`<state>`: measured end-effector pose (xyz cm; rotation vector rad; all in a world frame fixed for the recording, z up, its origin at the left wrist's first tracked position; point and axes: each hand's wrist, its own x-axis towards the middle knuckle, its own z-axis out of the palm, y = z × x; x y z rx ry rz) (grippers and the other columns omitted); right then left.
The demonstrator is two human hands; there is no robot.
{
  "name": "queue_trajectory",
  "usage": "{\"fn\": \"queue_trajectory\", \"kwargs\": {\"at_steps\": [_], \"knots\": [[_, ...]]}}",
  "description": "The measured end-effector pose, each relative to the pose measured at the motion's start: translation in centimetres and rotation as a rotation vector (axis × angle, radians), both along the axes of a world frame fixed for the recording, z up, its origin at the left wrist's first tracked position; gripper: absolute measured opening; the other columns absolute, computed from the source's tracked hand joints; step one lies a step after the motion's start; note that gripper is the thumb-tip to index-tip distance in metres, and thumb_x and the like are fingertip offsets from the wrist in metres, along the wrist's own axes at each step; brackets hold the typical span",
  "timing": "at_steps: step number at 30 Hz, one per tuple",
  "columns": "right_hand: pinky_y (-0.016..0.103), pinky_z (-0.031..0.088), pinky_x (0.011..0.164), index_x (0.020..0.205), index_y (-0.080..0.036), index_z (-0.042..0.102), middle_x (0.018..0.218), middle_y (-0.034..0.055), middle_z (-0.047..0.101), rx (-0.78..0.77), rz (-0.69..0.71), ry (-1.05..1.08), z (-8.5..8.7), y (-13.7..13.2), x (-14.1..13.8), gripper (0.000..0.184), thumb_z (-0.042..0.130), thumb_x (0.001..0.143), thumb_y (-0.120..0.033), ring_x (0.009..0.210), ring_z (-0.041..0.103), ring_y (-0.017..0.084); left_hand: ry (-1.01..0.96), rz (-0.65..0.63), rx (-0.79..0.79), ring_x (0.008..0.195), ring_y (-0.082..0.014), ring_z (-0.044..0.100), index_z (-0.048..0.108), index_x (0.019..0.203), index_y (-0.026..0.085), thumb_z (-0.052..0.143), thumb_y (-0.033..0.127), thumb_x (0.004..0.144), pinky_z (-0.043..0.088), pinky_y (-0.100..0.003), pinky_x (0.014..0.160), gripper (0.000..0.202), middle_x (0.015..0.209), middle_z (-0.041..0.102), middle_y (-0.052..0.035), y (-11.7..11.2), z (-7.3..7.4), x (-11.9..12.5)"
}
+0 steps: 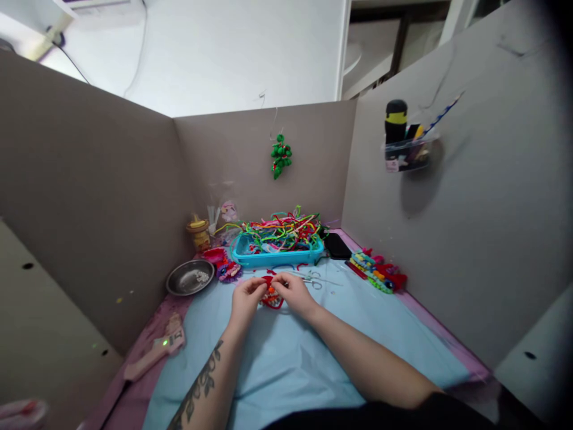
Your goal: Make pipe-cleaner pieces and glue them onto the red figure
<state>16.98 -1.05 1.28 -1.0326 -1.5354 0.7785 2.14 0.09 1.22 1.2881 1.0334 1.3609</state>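
My left hand [246,297] and my right hand [294,294] meet over the middle of the blue cloth. Both pinch a small red fuzzy craft piece [273,303], which seems made of pipe cleaners and has orange and pale bits in its middle. The fingers cover its upper part. Just beyond my right hand lie metal scissors [316,280], with red scraps [302,267] nearby. Behind my hands stands a blue tray [277,259] heaped with many-coloured pipe cleaners [286,230].
On the left are a metal bowl [190,278] with pale bits, a pink glue gun [156,352] with a green light and a yellow figure [198,232]. A black phone [336,246] and colourful fuzzy crafts [378,272] lie right. Grey panels [268,197] enclose the table.
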Motion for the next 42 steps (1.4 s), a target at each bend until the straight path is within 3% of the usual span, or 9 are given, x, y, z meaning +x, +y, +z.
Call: {"fn": "queue_trajectory", "kwargs": {"at_steps": [7, 14, 17, 20, 22, 25, 31, 36, 42], "knots": [[0.023, 0.041, 0.057, 0.069, -0.016, 0.059, 0.061, -0.0014, 0.058, -0.051, 0.02, 0.094, -0.3, 0.1, -0.7, 0.008, 0.055, 0.071, -0.023, 0.057, 0.052, 0.012, -0.014, -0.024, -0.024, 0.055, -0.0147, 0.062, 0.068, 0.071, 0.012, 0.074, 0.027, 0.055, 0.048, -0.024, 0.056, 0.023, 0.062, 0.069, -0.0039, -0.2, 0.4, 0.2], [0.022, 0.037, 0.052, 0.062, -0.016, 0.052, 0.055, -0.0029, 0.052, -0.154, 0.046, 0.184, -0.3, 0.1, -0.9, 0.018, 0.056, 0.071, -0.032, 0.052, 0.046, 0.011, -0.02, -0.063, -0.046, 0.055, -0.0137, 0.061, 0.066, 0.07, 0.012, 0.074, 0.029, 0.056, 0.046, -0.023, 0.055, 0.023, 0.06, 0.067, -0.003, -0.6, 0.2, 0.7], [0.022, 0.036, 0.054, 0.062, -0.017, 0.051, 0.056, -0.0033, 0.049, -0.11, 0.006, 0.134, -0.3, 0.2, -0.8, 0.019, 0.054, 0.073, -0.032, 0.054, 0.045, 0.011, -0.029, -0.109, -0.1, 0.054, -0.0142, 0.061, 0.066, 0.08, 0.011, 0.076, 0.032, 0.056, 0.045, -0.023, 0.053, 0.034, 0.059, 0.067, -0.0034, -0.7, 0.3, 0.5], [0.022, 0.034, 0.053, 0.062, -0.017, 0.049, 0.055, -0.0041, 0.047, -0.116, 0.003, 0.127, -0.4, 0.4, -0.5, 0.019, 0.051, 0.074, -0.033, 0.054, 0.042, 0.01, -0.041, -0.12, -0.145, 0.058, -0.0149, 0.063, 0.063, 0.096, 0.012, 0.071, 0.043, 0.062, 0.046, -0.023, 0.053, 0.046, 0.071, 0.069, -0.0069, -0.4, 0.3, 0.1], [0.022, 0.034, 0.053, 0.062, -0.018, 0.048, 0.055, -0.0045, 0.045, -0.119, 0.004, 0.132, -0.4, 0.5, -0.3, 0.019, 0.05, 0.074, -0.033, 0.054, 0.041, 0.01, -0.019, -0.057, -0.11, 0.06, -0.0149, 0.063, 0.064, 0.091, 0.013, 0.066, 0.049, 0.065, 0.047, -0.024, 0.053, 0.045, 0.079, 0.069, -0.0085, -0.1, 0.3, -0.3], [0.022, 0.033, 0.054, 0.063, -0.017, 0.049, 0.056, -0.0044, 0.044, -0.105, -0.004, 0.123, -0.5, 0.6, -0.2, 0.019, 0.05, 0.075, -0.032, 0.054, 0.041, 0.01, 0.121, 0.013, 0.027, 0.056, -0.014, 0.059, 0.066, 0.079, 0.012, 0.063, 0.049, 0.068, 0.045, -0.023, 0.05, 0.038, 0.069, 0.066, -0.0055, 0.1, 0.3, -0.5], [0.023, 0.036, 0.057, 0.065, -0.016, 0.053, 0.06, -0.0029, 0.05, -0.049, 0.044, -0.002, -0.4, 0.1, -0.4, 0.015, 0.05, 0.075, -0.027, 0.058, 0.044, 0.011, 0.383, -0.038, 0.199, 0.058, -0.0154, 0.056, 0.067, 0.067, 0.015, 0.06, 0.033, 0.07, 0.043, -0.024, 0.057, 0.02, 0.062, 0.065, -0.003, -0.7, 1.0, -0.2], [0.022, 0.038, 0.057, 0.066, -0.016, 0.057, 0.06, -0.0022, 0.054, -0.073, 0.076, 0.006, -0.4, 0.0, -0.3, 0.012, 0.053, 0.074, -0.024, 0.059, 0.047, 0.011, 0.471, -0.066, 0.242, 0.058, -0.0151, 0.053, 0.065, 0.063, 0.016, 0.058, 0.03, 0.07, 0.039, -0.024, 0.056, 0.018, 0.059, 0.062, -0.0018, -0.8, 1.2, -0.3], [0.023, 0.041, 0.057, 0.07, -0.016, 0.057, 0.062, -0.0024, 0.058, -0.12, 0.136, 0.156, -0.3, 0.2, -0.2, 0.006, 0.058, 0.067, -0.02, 0.057, 0.051, 0.011, 0.391, -0.065, 0.18, 0.053, -0.0136, 0.048, 0.058, 0.059, 0.016, 0.054, 0.035, 0.072, 0.036, -0.023, 0.052, 0.023, 0.054, 0.055, 0.0008, -0.7, 1.1, -0.3]]}}
